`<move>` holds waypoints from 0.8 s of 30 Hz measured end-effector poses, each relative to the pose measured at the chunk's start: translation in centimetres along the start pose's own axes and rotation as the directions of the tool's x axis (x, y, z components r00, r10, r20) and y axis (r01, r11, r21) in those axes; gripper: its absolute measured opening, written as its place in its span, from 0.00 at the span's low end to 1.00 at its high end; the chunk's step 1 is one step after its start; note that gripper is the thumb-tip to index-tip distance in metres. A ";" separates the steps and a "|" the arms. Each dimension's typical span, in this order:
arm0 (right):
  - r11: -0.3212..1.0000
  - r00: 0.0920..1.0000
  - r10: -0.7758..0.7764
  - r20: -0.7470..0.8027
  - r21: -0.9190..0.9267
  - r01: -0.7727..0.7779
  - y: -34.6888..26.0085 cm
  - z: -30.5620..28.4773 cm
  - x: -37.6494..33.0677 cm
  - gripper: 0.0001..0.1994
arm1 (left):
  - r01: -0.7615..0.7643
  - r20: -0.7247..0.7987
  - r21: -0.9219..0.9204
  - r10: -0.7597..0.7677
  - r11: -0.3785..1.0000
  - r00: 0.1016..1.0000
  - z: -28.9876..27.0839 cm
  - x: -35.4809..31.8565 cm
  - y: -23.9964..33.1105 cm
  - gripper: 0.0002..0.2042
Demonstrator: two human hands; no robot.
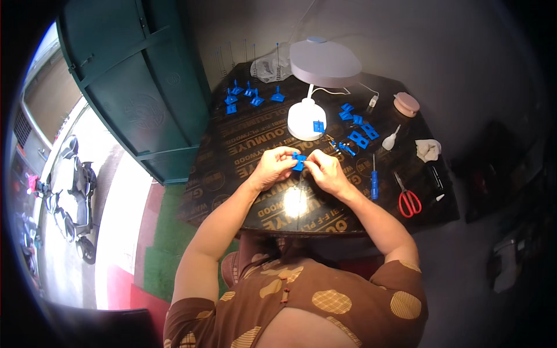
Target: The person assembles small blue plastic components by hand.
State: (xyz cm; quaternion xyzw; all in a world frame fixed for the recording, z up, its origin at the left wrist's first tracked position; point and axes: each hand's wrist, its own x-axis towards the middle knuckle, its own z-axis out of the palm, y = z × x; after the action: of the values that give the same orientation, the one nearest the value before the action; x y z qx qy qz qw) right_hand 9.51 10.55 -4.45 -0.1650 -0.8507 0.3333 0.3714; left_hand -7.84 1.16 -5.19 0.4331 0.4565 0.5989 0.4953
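Note:
Between my two hands, above the dark table, is a small blue plastic piece [299, 162]. My left hand [275, 166] is closed, pinching it from the left with thumb and fingers. From the right, my right hand [325, 170] is closed too, its thumb and fingertips pressed at the piece's edge; whether they hold something small as well is hidden. Just beyond my right hand lie small blue parts with thin metal bits [343, 147]. Another blue piece [318, 126] rests on the white base of the lit lamp [300, 123].
Several blue pieces with upright stems [256, 100] stand at the back left; more blue blocks [359, 139] lie right of the lamp. A blue screwdriver [375, 184], red-handled scissors [409, 203], white dropper bottle [391, 141], crumpled tissue [428, 150] and pink round case [406, 105] lie at right.

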 end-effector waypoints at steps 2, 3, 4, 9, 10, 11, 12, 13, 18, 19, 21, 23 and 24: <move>0.998 1.000 0.012 0.027 -0.066 -0.010 -0.1 0.0 0.2 0.07 | 0.001 -0.031 -0.021 -0.001 1.000 1.000 0.0 0.1 -0.1 0.15; 0.996 0.999 0.020 0.025 -0.088 -0.018 0.0 0.1 0.3 0.07 | 0.005 -0.033 -0.019 -0.005 1.000 0.999 -0.1 0.1 -0.2 0.15; 0.994 1.000 0.019 0.024 -0.106 -0.017 0.0 0.2 0.5 0.07 | 0.001 -0.042 -0.032 -0.002 0.999 0.999 -0.2 0.3 -0.4 0.15; 0.989 0.992 0.122 0.033 -0.089 -0.119 -0.1 0.7 1.5 0.07 | -0.019 -0.069 -0.102 0.012 0.995 0.998 -1.0 0.7 -0.8 0.14; 0.990 0.992 0.129 0.005 -0.066 -0.128 0.0 0.8 1.4 0.08 | -0.015 -0.071 -0.099 0.008 0.995 0.997 -0.9 0.8 -0.8 0.14; 0.990 0.991 0.136 -0.001 -0.046 -0.136 0.3 0.9 1.5 0.07 | -0.025 -0.074 -0.097 0.018 0.995 0.997 -0.9 1.0 -0.8 0.14; 0.992 0.993 0.120 0.005 -0.039 -0.120 0.0 0.8 1.4 0.07 | -0.032 -0.078 -0.098 0.024 0.995 0.997 -0.9 0.9 -0.9 0.14; 0.994 0.995 0.104 0.010 -0.032 -0.104 -0.4 0.7 1.5 0.06 | -0.024 -0.079 -0.097 0.016 0.995 0.997 -1.1 0.8 -1.0 0.14; 0.996 0.998 -0.058 -0.015 -0.069 0.057 -0.1 0.7 1.5 0.05 | -0.014 -0.048 -0.113 0.009 0.993 0.999 -1.3 1.0 -0.9 0.13; 0.997 0.999 -0.051 -0.019 -0.066 0.050 0.0 0.7 1.4 0.05 | -0.006 -0.050 -0.110 0.001 0.994 0.999 -1.1 1.0 -0.6 0.13; 0.990 0.993 -0.114 -0.017 -0.085 0.112 0.3 0.6 1.2 0.05 | -0.020 -0.045 -0.105 0.015 0.994 0.999 -0.8 0.8 -0.8 0.13; 0.990 0.994 -0.108 -0.015 -0.090 0.106 0.4 0.6 1.2 0.05 | -0.035 -0.038 -0.096 0.031 0.995 0.999 -0.8 0.8 -0.8 0.13; 0.988 0.992 -0.127 -0.012 -0.094 0.125 0.4 0.4 1.3 0.05 | -0.026 -0.056 -0.079 0.021 0.997 0.998 -0.5 0.7 -0.6 0.13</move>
State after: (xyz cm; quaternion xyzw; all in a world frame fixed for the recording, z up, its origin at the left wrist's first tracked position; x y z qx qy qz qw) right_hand 8.34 11.29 -4.26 -0.1311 -0.8708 0.2676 0.3910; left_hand -8.32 1.83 -5.78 0.4018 0.4406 0.6341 0.4923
